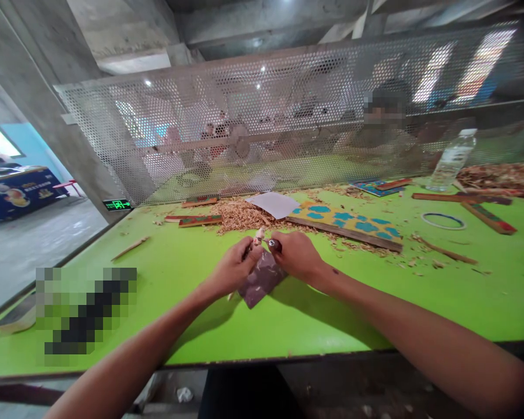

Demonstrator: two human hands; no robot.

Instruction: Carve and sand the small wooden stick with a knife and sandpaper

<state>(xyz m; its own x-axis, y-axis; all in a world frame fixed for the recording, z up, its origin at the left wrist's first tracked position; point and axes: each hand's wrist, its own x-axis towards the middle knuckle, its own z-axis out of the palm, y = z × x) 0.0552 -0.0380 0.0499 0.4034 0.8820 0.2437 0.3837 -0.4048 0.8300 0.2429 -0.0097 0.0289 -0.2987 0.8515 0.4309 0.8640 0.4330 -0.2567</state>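
The bright green table [166, 326] runs wide under a raw concrete ceiling, fenced at the back by a perforated metal screen [244, 122] with someone seated beyond it. Near the front edge the left hand [233, 267] is curled tight on a pale wooden piece [258, 235], and the right hand [294, 254] is closed round a thin tool [271, 242] whose metal tip meets that wood. Both hover over a dark sheet [262, 283] lying flat on the green (sandpaper or cloth, I cannot tell). Behind them lie a heap of wood shavings [238, 216], a white paper [274, 203] and a yellow board [344, 224] with blue flowers. A water bottle [453, 160] stands far right, near a tape ring [443, 220].
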